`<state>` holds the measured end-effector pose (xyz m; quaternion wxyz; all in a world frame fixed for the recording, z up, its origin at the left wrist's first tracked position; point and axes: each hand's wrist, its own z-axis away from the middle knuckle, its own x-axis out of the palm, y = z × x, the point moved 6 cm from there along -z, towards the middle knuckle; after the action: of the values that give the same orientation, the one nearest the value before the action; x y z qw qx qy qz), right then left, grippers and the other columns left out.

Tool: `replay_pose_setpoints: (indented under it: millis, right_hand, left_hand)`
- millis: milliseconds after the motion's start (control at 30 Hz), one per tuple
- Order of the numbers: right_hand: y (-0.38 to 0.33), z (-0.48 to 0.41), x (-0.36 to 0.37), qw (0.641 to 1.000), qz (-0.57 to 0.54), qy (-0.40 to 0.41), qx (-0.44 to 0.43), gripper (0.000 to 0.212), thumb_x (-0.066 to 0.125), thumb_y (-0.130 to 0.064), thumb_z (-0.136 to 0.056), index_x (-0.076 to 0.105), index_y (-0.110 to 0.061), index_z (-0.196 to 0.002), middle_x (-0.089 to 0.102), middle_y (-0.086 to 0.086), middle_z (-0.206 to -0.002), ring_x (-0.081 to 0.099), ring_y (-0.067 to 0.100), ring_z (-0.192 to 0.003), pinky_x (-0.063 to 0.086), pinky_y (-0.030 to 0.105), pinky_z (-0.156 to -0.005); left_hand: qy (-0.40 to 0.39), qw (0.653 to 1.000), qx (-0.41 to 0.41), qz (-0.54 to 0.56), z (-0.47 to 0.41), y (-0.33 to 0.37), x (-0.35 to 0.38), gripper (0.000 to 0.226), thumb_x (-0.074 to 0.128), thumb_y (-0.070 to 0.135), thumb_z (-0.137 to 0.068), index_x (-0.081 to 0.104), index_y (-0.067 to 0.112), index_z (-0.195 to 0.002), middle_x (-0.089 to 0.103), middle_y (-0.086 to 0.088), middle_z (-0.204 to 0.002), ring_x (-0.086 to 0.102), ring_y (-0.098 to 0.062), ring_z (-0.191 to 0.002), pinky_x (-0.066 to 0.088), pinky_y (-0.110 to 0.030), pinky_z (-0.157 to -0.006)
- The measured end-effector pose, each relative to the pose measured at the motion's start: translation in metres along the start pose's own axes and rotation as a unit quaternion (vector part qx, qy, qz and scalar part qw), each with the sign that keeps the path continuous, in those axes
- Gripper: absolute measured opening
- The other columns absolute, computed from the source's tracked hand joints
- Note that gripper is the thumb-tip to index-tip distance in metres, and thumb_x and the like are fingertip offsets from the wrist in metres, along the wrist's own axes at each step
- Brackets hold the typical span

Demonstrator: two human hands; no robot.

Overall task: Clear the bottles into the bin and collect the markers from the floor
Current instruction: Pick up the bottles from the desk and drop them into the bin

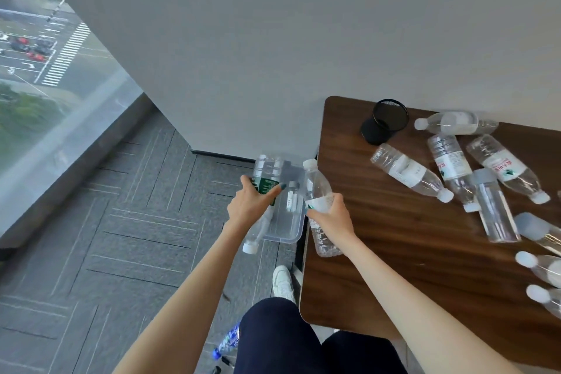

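a: hands status?
b: we have both in view. left hand (pixel 252 206) is wrapped round the green-label bottle (pixel 264 174), thumb on one side, fingers on the other. the bottle is upside down, cap at the bottom, held over the clear bin (pixel 283 239).
a: right?
b: right hand (pixel 329 214) is clenched round a white-label bottle (pixel 317 187) at its label. cap points up and away from us. it's at the table (pixel 364 267) edge, just beside the bin.
a: bin location?
b: on the carpet (pixel 136 222), against the table's left side, near the wall. we see one small bottle (pixel 292 199) lying inside it.
a: what's on the table?
b: several clear bottles (pixel 409 173) on their sides, scattered over the right part, some touching or crossing. a black mesh cup (pixel 384 121) is tipped over at the far corner, next to them.
a: floor?
b: blue-label bottle (pixel 227 340) lying on the carpet by the person's dark trouser leg, near the bottom edge. two small dark sticks (pixel 226 360) just below it, too small for us to call them markers. white shoe (pixel 282 282) close to the table's near corner.
a: anything else?
b: big window (pixel 45 70) along the left, with a street and parked cars below.
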<state>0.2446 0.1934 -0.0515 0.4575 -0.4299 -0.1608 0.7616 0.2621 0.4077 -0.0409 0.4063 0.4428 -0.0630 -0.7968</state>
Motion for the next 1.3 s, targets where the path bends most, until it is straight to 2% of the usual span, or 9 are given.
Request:
replay_pose_setpoints:
  millis: [100,200,367,500,700,867,933,1100,1300]
  right_hand:
    - [0.0,-0.002,-0.003,1.0,-0.016,0.011,0.01,0.053,0.075,-0.031,-0.074,0.04,-0.018,-0.113,0.055,0.002,-0.109,0.058,0.02,-0.095,0.052,0.041,-0.081]
    - [0.0,-0.004,-0.003,0.999,-0.021,0.018,0.025,0.053,0.075,-0.03,-0.074,0.04,-0.018,-0.112,0.055,0.002,-0.107,0.059,0.021,-0.094,0.053,0.045,-0.084]
    - [-0.006,-0.007,0.006,0.999,-0.018,0.008,0.042,0.053,0.075,-0.033,-0.074,0.04,-0.018,-0.112,0.056,0.001,-0.106,0.06,0.021,-0.093,0.054,0.044,-0.082]
    - [-0.012,-0.009,0.02,0.999,0.002,-0.004,0.052,0.055,0.073,-0.037,-0.075,0.04,-0.017,-0.113,0.058,0.001,-0.107,0.062,0.021,-0.094,0.054,0.045,-0.083]
    - [-0.035,-0.02,0.042,0.999,0.011,-0.016,0.048,0.053,0.071,-0.04,-0.077,0.038,-0.018,-0.113,0.058,0.005,-0.115,0.06,0.022,-0.097,0.053,0.046,-0.087]
    - [-0.07,-0.035,0.048,0.997,0.081,-0.014,0.01,0.094,0.064,-0.049,-0.084,0.011,-0.01,-0.153,0.027,0.007,-0.158,0.034,0.028,-0.141,0.032,0.043,-0.111]
    - [-0.073,-0.036,0.05,0.994,0.111,-0.014,-0.007,0.088,0.06,-0.046,-0.089,0.012,-0.009,-0.153,0.023,0.008,-0.159,0.029,0.027,-0.144,0.031,0.041,-0.111]
    - [-0.061,-0.027,0.047,0.99,0.132,0.003,-0.052,0.045,0.054,-0.024,-0.093,0.04,-0.01,-0.134,0.042,0.004,-0.141,0.052,0.021,-0.119,0.047,0.036,-0.09]
    - [-0.035,-0.017,0.03,0.993,0.109,0.02,-0.052,0.028,0.055,-0.015,-0.092,0.053,-0.013,-0.119,0.055,0.001,-0.125,0.059,0.016,-0.101,0.051,0.038,-0.089]
  left_hand:
    - [-0.059,0.998,0.014,0.029,-0.02,0.007,0.004,0.116,0.036,0.092,-0.067,-0.006,0.025,-0.152,0.026,-0.017,-0.157,0.041,-0.041,-0.135,0.034,-0.057,-0.108]
    - [-0.07,0.996,0.041,0.048,-0.027,0.003,0.007,0.119,0.026,0.097,-0.059,-0.012,0.032,-0.151,0.01,-0.01,-0.162,0.024,-0.038,-0.144,0.023,-0.06,-0.114]
    - [-0.059,0.997,0.037,0.044,-0.024,-0.022,0.007,0.082,0.035,0.071,-0.088,0.016,0.025,-0.153,0.031,-0.007,-0.156,0.039,-0.033,-0.138,0.033,-0.053,-0.11]
    - [-0.012,0.997,0.03,0.075,-0.019,-0.04,0.0,0.055,0.043,0.055,-0.094,0.051,0.017,-0.134,0.059,-0.006,-0.134,0.059,-0.024,-0.115,0.046,-0.041,-0.094]
    - [0.011,0.994,0.033,0.1,-0.008,-0.05,-0.014,0.029,0.046,0.032,-0.097,0.061,0.015,-0.116,0.067,-0.004,-0.117,0.057,-0.014,-0.09,0.042,-0.03,-0.078]
    - [0.016,0.994,0.033,0.103,-0.009,-0.06,-0.022,0.026,0.046,0.03,-0.097,0.062,0.017,-0.111,0.067,-0.004,-0.113,0.058,-0.018,-0.09,0.043,-0.031,-0.076]
    - [0.013,0.994,0.039,0.106,-0.01,-0.063,-0.021,0.024,0.046,0.03,-0.096,0.063,0.019,-0.109,0.067,-0.003,-0.11,0.06,-0.018,-0.09,0.046,-0.032,-0.077]
    - [-0.007,0.991,0.055,0.124,-0.011,-0.063,-0.016,0.024,0.048,0.03,-0.096,0.066,0.02,-0.108,0.069,0.0,-0.105,0.065,-0.016,-0.091,0.054,-0.038,-0.081]
    - [-0.03,0.984,0.098,0.149,-0.012,-0.043,-0.009,0.019,0.052,0.023,-0.095,0.067,0.02,-0.105,0.07,-0.001,-0.1,0.069,-0.018,-0.086,0.056,-0.048,-0.082]
